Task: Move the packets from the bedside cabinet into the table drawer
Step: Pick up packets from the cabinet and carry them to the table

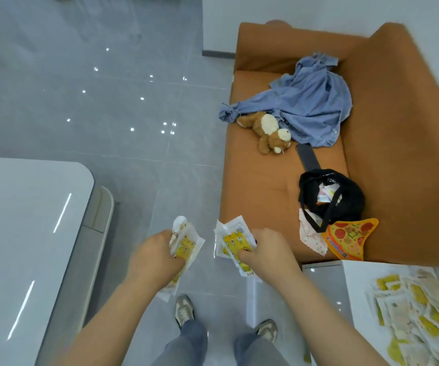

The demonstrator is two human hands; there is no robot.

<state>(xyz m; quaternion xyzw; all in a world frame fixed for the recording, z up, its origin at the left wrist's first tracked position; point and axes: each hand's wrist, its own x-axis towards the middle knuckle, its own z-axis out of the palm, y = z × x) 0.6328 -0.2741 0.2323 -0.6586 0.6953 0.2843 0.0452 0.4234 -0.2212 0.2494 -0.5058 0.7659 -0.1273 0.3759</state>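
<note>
I stand on the grey floor with both hands held out low in front of me. My left hand [155, 256] grips a bunch of white-and-yellow packets [185, 243]. My right hand [266, 253] grips another bunch of the same packets [233, 241]. A pile of several more such packets [413, 310] lies on the white bedside cabinet top [358, 286] at the lower right. The white table [23, 233] fills the lower left, with an open drawer's rim [105, 207] jutting from under its right edge.
An orange sofa [398, 128] stands ahead on the right, carrying a blue shirt [310, 101], a teddy bear [268, 132], a black bag [345, 196] and a pizza-print packet [347, 239]. My shoes [184, 310] are on glossy floor tiles between table and cabinet.
</note>
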